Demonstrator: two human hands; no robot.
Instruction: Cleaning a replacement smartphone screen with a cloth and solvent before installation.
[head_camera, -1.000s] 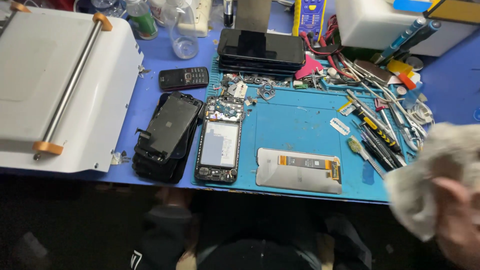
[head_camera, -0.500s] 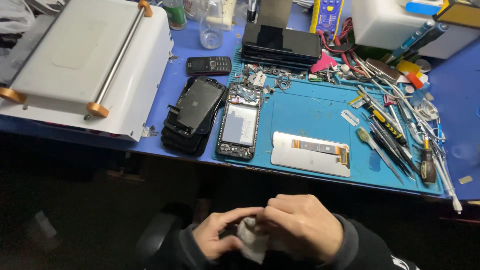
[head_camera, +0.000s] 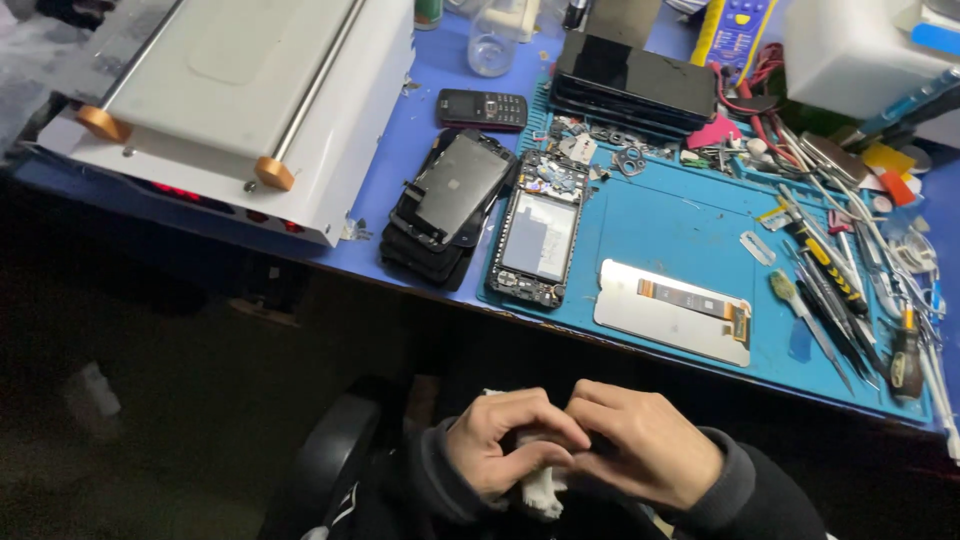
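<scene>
My left hand (head_camera: 505, 440) and my right hand (head_camera: 645, 445) are pressed together low in the view, below the table's front edge, over my lap. Both close on a crumpled white cloth (head_camera: 540, 490) that pokes out beneath the fingers. Anything else between the fingers is hidden. On the blue mat (head_camera: 670, 215) above lie an opened phone frame (head_camera: 540, 240) and a white screen panel with a flex cable (head_camera: 675, 310).
A white machine with copper-coloured knobs (head_camera: 240, 100) fills the table's left. A stack of dark phone screens (head_camera: 445, 205), a small keypad phone (head_camera: 482, 108), a stack of black phones (head_camera: 635, 85), a clear bottle (head_camera: 493, 45) and several screwdrivers and tweezers (head_camera: 850, 280) crowd the rest.
A second ago my right hand held the cloth up at the right edge. Both hands have since come together low over my lap, and the view has tilted slightly.
</scene>
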